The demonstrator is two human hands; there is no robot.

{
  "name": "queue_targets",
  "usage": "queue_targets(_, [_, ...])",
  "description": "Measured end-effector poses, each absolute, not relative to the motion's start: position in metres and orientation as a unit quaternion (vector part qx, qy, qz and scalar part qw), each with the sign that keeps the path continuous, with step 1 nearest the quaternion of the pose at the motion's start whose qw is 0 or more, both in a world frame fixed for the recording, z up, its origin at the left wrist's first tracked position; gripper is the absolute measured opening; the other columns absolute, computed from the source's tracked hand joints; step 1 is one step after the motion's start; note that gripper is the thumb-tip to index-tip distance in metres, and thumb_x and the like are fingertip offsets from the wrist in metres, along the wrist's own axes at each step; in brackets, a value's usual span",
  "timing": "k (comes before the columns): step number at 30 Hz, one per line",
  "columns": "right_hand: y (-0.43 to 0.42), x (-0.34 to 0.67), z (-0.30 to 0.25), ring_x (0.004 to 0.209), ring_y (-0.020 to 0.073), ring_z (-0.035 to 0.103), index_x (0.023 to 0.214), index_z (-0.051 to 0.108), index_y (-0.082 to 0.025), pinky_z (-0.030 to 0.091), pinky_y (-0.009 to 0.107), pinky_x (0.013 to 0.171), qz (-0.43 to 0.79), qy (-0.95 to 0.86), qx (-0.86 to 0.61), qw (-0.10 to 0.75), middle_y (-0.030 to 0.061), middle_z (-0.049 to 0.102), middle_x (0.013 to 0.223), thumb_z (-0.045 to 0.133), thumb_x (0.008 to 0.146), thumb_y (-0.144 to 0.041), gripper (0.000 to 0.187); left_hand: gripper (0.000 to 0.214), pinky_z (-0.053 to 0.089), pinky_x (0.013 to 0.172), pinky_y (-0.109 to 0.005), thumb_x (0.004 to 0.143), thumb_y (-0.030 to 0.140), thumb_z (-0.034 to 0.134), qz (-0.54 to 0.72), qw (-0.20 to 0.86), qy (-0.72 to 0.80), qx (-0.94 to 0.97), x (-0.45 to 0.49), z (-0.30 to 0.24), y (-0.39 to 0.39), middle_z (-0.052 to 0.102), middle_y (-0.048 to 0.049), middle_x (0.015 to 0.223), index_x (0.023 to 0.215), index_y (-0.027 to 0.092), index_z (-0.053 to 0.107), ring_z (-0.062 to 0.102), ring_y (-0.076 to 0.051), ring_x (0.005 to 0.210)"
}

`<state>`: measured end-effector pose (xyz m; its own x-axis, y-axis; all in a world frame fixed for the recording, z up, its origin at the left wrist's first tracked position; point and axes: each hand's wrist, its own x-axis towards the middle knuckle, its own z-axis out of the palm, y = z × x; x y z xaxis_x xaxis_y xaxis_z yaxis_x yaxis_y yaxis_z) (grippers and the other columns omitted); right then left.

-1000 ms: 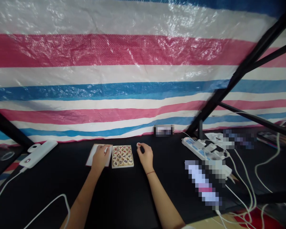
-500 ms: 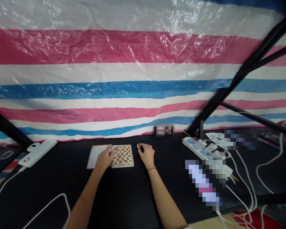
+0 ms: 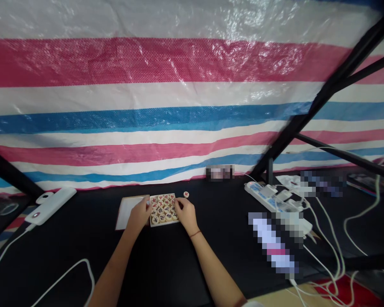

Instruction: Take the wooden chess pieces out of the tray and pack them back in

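A shallow white box [image 3: 165, 224] holds rows of round Chinese chess pieces [image 3: 161, 210] with red and black characters. My left hand [image 3: 139, 213] is closed at the box's left edge, its fingertips against the rim, and lies partly over the box lid [image 3: 124, 213]. My right hand [image 3: 186, 214] reaches over the box's right side, thumb and fingers pinched at a chess piece in the right column; the hand partly hides that piece. One loose Chinese chess piece [image 3: 186, 194] with a red character lies on the black table, just beyond my right hand.
The black table [image 3: 166, 264] ends at a striped plastic sheet [image 3: 131, 128]. To the left lies a white device [image 3: 51, 205] with a cable. On the right are a power strip [image 3: 259, 198] with plugs, a blurred phone-like object [image 3: 272, 245] and loose cables. Black metal bars [image 3: 294, 128] slant upward.
My right hand has let go of the red-character piece on the table and moved left onto the box's right side. The box has turned slightly; my left hand stays at its edge.
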<state>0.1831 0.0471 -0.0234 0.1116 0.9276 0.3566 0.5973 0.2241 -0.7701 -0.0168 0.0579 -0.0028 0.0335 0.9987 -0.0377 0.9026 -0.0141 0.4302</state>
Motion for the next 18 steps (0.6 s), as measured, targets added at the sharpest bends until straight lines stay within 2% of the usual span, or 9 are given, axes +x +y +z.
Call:
queue_targets(7, [0.038, 0.188, -0.03, 0.065, 0.0169, 0.063, 0.078, 0.07, -0.018, 0.048, 0.026, 0.066, 0.25, -0.585, -0.612, 0.471, 0.0053, 0.071, 0.079, 0.047, 0.081, -0.031, 0.027, 0.031, 0.042, 0.074, -0.024, 0.09, 0.029, 0.044, 0.13, 0.146, 0.689, 0.698, -0.018, 0.001, 0.049, 0.07, -0.0023, 0.092, 0.119, 0.022, 0.056, 0.064, -0.016, 0.081])
queue_targets(11, [0.039, 0.189, -0.031, 0.066, 0.0168, 0.063, 0.079, 0.07, -0.018, 0.048, 0.026, 0.065, 0.261, -0.582, -0.603, 0.48, 0.0055, 0.071, 0.08, 0.047, 0.081, -0.031, 0.027, 0.033, 0.042, 0.081, -0.027, 0.093, 0.032, 0.036, 0.12, 0.093, 0.703, 0.695, -0.008, 0.013, 0.057, 0.066, -0.0073, 0.099, 0.109, 0.02, 0.063, 0.06, -0.019, 0.092])
queue_targets(15, [0.04, 0.19, -0.031, 0.063, 0.016, 0.061, 0.078, 0.07, -0.017, 0.047, 0.025, 0.063, 0.261, -0.582, -0.597, 0.487, 0.0054, 0.07, 0.078, 0.046, 0.081, -0.03, 0.027, 0.036, 0.041, 0.078, -0.034, 0.091, 0.038, 0.04, 0.086, 0.053, 0.704, 0.703, 0.013, 0.024, 0.062, 0.062, -0.0111, 0.097, 0.091, 0.018, 0.069, 0.057, -0.026, 0.095])
queue_targets(18, [0.04, 0.19, -0.031, 0.061, 0.015, 0.06, 0.078, 0.069, -0.017, 0.046, 0.025, 0.062, 0.258, -0.585, -0.59, 0.493, 0.0049, 0.07, 0.078, 0.046, 0.081, -0.029, 0.027, 0.037, 0.042, 0.076, -0.035, 0.091, 0.038, 0.04, 0.064, 0.038, 0.709, 0.701, 0.023, 0.03, 0.06, 0.061, -0.0123, 0.098, 0.091, 0.016, 0.07, 0.057, -0.028, 0.096])
